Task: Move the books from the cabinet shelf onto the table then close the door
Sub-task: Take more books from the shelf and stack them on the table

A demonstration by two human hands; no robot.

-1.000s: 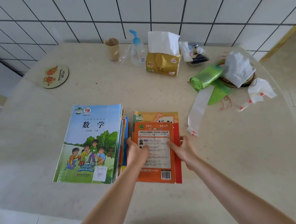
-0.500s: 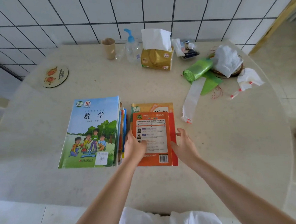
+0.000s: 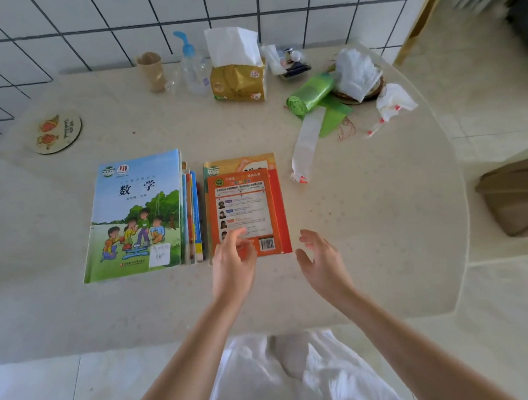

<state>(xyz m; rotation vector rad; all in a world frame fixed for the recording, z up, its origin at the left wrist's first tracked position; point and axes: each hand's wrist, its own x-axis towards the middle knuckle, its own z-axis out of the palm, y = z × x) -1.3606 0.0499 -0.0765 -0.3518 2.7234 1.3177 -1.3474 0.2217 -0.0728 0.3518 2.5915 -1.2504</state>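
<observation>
Two stacks of books, one blue-topped (image 3: 135,215) and one orange (image 3: 244,207), lie on the desk (image 3: 380,224), both hands (image 3: 234,262) (image 3: 322,264) open and empty; the cabinet is unseen, so door-closing likely remains.

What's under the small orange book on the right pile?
Under the small orange book lies a red cover, showing along its right edge, and a yellow-orange book sticking out at the far end. Anything lower is covered.
</observation>
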